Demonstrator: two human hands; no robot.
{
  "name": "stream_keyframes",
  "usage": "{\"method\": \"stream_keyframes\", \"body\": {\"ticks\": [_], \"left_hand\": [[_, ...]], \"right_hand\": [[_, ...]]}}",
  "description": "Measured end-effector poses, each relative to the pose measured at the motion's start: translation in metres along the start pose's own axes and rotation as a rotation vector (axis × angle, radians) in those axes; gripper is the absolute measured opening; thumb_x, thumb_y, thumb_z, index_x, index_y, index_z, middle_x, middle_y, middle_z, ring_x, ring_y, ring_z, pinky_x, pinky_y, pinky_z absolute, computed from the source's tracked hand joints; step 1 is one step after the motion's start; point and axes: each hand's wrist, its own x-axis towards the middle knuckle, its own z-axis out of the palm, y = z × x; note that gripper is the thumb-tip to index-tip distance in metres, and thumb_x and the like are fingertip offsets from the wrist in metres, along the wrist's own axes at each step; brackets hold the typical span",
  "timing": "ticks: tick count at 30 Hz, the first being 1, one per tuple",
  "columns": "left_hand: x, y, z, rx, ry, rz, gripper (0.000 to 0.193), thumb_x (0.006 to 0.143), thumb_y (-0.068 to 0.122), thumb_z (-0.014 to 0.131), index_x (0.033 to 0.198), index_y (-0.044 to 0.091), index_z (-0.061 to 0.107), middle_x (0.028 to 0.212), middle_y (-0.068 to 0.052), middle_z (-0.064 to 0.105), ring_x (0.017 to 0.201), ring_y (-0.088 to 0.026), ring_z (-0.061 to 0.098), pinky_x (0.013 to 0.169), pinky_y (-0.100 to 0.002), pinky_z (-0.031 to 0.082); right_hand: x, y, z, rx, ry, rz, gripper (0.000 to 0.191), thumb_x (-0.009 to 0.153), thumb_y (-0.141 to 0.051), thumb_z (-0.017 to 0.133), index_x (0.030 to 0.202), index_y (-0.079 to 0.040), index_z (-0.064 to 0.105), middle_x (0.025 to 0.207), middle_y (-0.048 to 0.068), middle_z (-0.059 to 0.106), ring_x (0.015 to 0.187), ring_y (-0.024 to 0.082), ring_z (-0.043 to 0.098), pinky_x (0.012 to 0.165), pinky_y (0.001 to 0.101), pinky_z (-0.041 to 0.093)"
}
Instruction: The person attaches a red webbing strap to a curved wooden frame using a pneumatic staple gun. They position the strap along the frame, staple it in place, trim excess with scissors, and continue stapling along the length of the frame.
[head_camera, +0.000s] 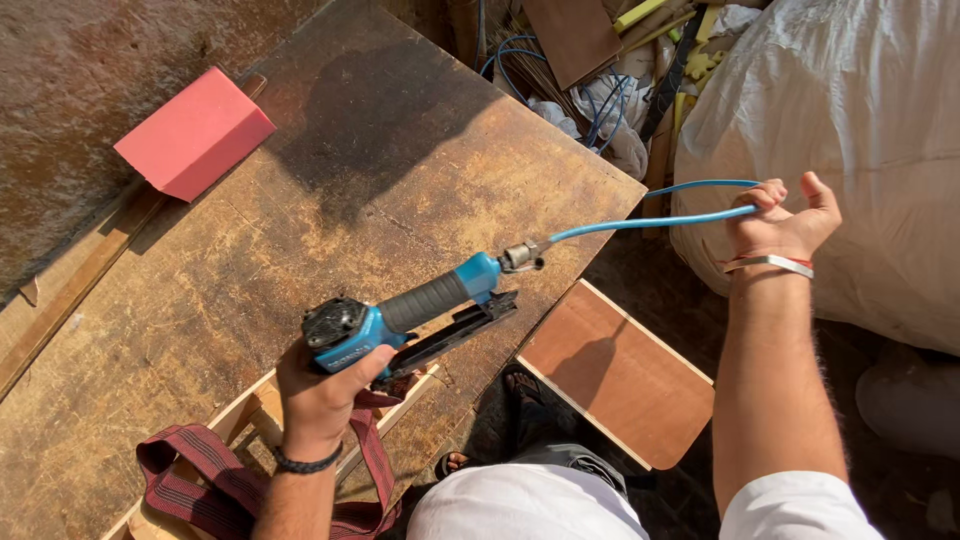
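Head view: left hand (322, 392) grips nailer (400, 322) over tabletop (300, 200); right hand (782, 222) closed on hose (650, 220). Risk: a taut hose could jerk the nailer off aim.

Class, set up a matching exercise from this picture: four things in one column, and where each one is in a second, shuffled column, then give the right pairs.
Things:
1. blue nail gun
2. blue air hose
3. red block
4. striped maroon cloth

Places:
A. lying on the wooden frame by the left wrist
B. gripped in the left hand
C. resting at the far left edge of the worktable
D. looped over the right hand

Pairs: 1-B, 2-D, 3-C, 4-A
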Motion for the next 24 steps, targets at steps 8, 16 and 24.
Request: {"method": "stream_keyframes", "body": {"ticks": [8,16,24], "left_hand": [[0.048,-0.012,-0.074,-0.345,0.203,-0.031,0.049,0.078,0.004,0.084,0.124,0.001,0.068,0.113,-0.008,0.07,0.099,-0.021,0.07,0.089,-0.036,0.062],[0.063,-0.023,-0.031,-0.352,0.058,-0.109,0.044,0.078,0.003,0.084,0.119,0.0,0.069,0.107,-0.009,0.071,0.089,-0.021,0.07,0.077,-0.036,0.06],[0.042,-0.031,0.01,-0.068,-0.037,0.0,0.043,0.076,0.01,0.089,0.113,0.0,0.071,0.107,-0.01,0.075,0.093,-0.017,0.075,0.081,-0.033,0.065]], "right_hand": [[-0.08,-0.251,-0.113,0.215,0.219,-0.151,0.025,0.1,-0.014,0.076,0.098,0.007,0.061,0.068,0.004,0.05,0.055,0.017,0.048,0.049,0.0281,0.039],[-0.234,-0.267,-0.201,-0.833,1.043,-0.443,0.03,0.095,-0.014,0.079,0.114,0.003,0.061,0.095,0.008,0.055,0.083,0.021,0.053,0.072,0.031,0.043],[-0.278,-0.215,-0.161,-2.555,1.124,-0.475,0.045,0.091,-0.015,0.081,0.129,-0.001,0.061,0.123,0.012,0.06,0.111,0.024,0.059,0.094,0.0339,0.047]]}}
